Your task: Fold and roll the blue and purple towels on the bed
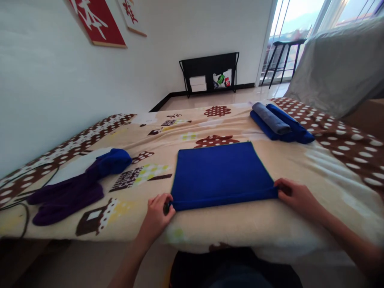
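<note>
Blue cloth (223, 172) lies flat by the surface's (216, 228) near edge, mid-length — narrow fold along its near side. Left hand (158, 211) pinches its near-left corner; right hand (293, 196), the near-right. Rolled cloths (274, 120) toward the surface's far right corner; loose cloths (70, 187) toward the near left corner.

From where I stand, the deep-blue cloth (222, 172) lies flat near the middle of the blanket's (234, 225) near side, a plain rectangle, thin green edging on its right, a narrow fold along its near edge.
</note>
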The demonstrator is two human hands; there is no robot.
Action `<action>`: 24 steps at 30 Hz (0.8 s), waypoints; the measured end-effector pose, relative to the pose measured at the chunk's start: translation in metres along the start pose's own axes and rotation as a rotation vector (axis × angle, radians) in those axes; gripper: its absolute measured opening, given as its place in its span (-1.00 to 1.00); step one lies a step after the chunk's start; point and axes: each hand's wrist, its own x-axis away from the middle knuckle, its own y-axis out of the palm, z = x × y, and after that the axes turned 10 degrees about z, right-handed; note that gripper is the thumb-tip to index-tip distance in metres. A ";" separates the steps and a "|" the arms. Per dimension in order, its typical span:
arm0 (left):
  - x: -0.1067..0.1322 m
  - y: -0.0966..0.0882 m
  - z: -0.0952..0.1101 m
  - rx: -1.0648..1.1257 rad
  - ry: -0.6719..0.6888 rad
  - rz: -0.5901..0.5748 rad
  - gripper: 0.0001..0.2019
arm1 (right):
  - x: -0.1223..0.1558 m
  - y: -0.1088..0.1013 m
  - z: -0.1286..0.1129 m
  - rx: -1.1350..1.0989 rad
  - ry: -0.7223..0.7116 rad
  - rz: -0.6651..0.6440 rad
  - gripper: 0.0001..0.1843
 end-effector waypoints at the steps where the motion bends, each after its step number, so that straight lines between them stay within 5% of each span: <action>1: 0.001 0.004 0.000 -0.017 -0.030 0.017 -0.87 | 0.002 0.005 -0.002 0.061 -0.013 0.033 -0.78; 7: 0.012 0.012 0.003 -0.187 -0.012 0.187 -0.89 | 0.020 0.016 0.003 0.359 -0.265 0.291 -0.74; 11: 0.010 0.009 0.014 -0.240 0.049 0.190 -0.80 | 0.025 0.009 0.012 0.278 -0.468 0.195 -0.70; 14: 0.005 0.007 0.026 -0.290 0.085 0.166 -0.83 | 0.023 0.004 0.008 0.233 -0.463 0.174 -0.70; 20: -0.001 0.015 0.046 -0.483 0.088 0.223 -0.70 | 0.009 0.006 -0.042 0.483 -0.335 0.201 -0.70; 24: 0.001 0.021 0.064 -0.370 0.233 0.239 -0.90 | 0.002 0.023 -0.095 0.517 -0.409 0.202 -0.76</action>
